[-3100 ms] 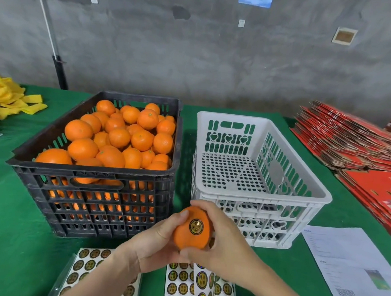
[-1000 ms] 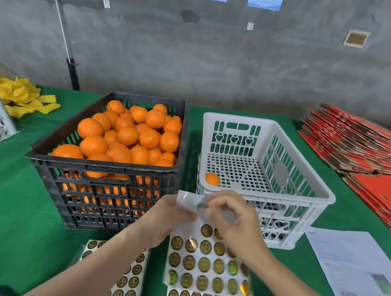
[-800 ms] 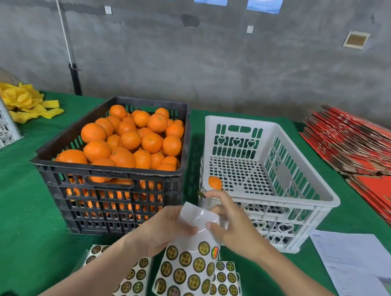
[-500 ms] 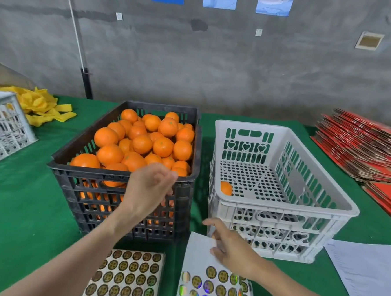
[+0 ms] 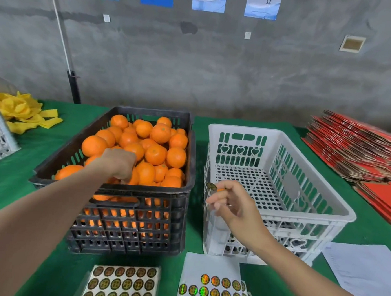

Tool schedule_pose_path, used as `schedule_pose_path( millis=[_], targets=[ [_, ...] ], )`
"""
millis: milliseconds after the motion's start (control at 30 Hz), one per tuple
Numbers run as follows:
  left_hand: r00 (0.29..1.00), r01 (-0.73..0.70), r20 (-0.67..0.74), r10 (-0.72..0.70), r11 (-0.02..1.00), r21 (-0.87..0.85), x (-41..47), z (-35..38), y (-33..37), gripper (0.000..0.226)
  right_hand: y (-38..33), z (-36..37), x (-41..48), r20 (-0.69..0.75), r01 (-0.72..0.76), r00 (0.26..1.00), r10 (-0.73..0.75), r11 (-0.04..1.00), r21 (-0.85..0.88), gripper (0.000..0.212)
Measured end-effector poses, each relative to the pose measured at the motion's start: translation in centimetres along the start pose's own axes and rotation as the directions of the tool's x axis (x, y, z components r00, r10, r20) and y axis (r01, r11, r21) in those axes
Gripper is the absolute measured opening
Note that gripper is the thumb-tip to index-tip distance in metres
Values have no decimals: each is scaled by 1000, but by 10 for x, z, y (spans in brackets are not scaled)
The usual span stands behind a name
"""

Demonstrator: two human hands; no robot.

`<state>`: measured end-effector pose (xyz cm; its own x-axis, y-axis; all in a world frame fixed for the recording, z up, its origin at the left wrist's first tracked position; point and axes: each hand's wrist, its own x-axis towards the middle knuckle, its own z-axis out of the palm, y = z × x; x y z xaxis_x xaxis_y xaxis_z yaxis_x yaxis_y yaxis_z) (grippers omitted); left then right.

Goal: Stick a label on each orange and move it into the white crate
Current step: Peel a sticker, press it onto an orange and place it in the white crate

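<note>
Our left hand (image 5: 120,164) reaches down into the oranges (image 5: 155,154) heaped in the black crate (image 5: 153,192), which stands just left of the white crate (image 5: 304,217). Its fingers curl out of sight among the fruit, so we cannot tell whether it grips one. Our right hand (image 5: 234,207) hovers at the white crate's near left corner, pinching a round label (image 5: 211,186) at its fingertips. Label sheets (image 5: 122,285) lie on the green surface (image 5: 11,193), in front and front-left of the white crate.
</note>
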<state>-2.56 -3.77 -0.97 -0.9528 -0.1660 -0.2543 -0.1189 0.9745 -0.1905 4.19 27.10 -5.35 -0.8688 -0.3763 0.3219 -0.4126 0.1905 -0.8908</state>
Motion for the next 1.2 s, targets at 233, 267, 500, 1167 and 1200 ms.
schedule_pose_path(
  millis=[233,267,500,1167,1200],
  targets=[
    [945,-312,-292,144,657,-686,-16,-9,-13,67,-10,-7,6,-60,-24,998,28,997,67,30],
    [923,-381,-348,167,534,-755,-23,-12,-9,66,-13,-7,8,-66,-21,997,26,997,79,30],
    [873,-402,-418,251,-115,-908,-58,-20,33,78,-44,-6,28,-58,36,998,-24,978,205,14],
    [902,-248,-360,237,-398,-883,-88,-15,87,61,-59,-11,28,79,-152,988,131,909,388,20],
    [905,-229,-347,246,-405,-885,-89,-15,88,64,-61,-12,28,80,-144,989,123,924,355,20]
  ],
)
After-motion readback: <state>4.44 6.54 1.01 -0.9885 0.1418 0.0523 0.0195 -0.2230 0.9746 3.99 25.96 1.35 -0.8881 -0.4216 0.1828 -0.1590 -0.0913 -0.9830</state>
